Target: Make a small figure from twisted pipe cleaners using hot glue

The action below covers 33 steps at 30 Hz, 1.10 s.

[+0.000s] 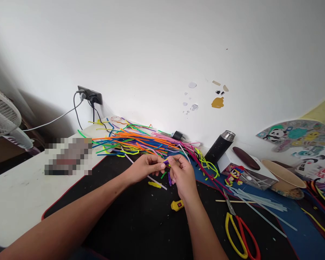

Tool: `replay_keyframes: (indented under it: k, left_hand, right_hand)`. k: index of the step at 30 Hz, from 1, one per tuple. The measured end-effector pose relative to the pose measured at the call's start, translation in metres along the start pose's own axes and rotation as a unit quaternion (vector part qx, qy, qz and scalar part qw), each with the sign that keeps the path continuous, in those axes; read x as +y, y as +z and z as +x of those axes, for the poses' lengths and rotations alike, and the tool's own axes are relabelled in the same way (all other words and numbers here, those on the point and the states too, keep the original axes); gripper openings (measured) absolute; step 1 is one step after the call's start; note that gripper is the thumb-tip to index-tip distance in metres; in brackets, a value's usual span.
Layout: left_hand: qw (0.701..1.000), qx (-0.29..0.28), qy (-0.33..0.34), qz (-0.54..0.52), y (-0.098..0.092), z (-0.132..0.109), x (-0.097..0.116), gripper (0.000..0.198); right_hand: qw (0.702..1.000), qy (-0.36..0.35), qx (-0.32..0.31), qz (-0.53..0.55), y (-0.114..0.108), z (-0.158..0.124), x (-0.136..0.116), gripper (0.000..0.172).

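Observation:
Over the black mat [130,216], my left hand [147,167] and my right hand [181,173] meet at the fingertips. Both pinch a small purple and yellow piece [166,162], mostly covered by the fingers. Just below my right hand's fingers is a purple pipe-cleaner piece [170,179]. Beside it are a short green piece [163,175] and a yellow piece [154,185] on the mat. A yellow tool [176,205] lies partly behind my right wrist.
A heap of coloured pipe cleaners [140,139] lies behind my hands. Scissors [239,231], a black bottle [220,146], a tissue box [243,166], a small figurine [234,176] and glue sticks [262,202] are on the right. A fan [2,112] stands far left.

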<state>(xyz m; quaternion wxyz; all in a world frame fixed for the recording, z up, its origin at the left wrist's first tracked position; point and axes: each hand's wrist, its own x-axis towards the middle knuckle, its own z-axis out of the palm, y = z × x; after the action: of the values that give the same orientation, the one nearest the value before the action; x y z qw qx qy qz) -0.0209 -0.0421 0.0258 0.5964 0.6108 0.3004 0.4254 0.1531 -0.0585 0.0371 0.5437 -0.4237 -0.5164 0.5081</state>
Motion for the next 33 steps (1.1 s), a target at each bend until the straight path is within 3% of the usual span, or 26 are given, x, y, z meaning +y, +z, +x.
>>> replay_keyframes:
  k: [12, 33]
  left_hand:
    - [0.999, 0.035, -0.002, -0.02, 0.0055, -0.0001, 0.0021, 0.048]
    - [0.998, 0.02, -0.005, -0.051, 0.0083, -0.0029, 0.0028, 0.046]
  right_hand:
    - [1.0, 0.01, -0.029, -0.001, 0.0031, -0.0013, -0.0027, 0.036]
    - [0.999, -0.026, -0.028, 0.023, 0.0084, -0.0028, 0.0058, 0.034]
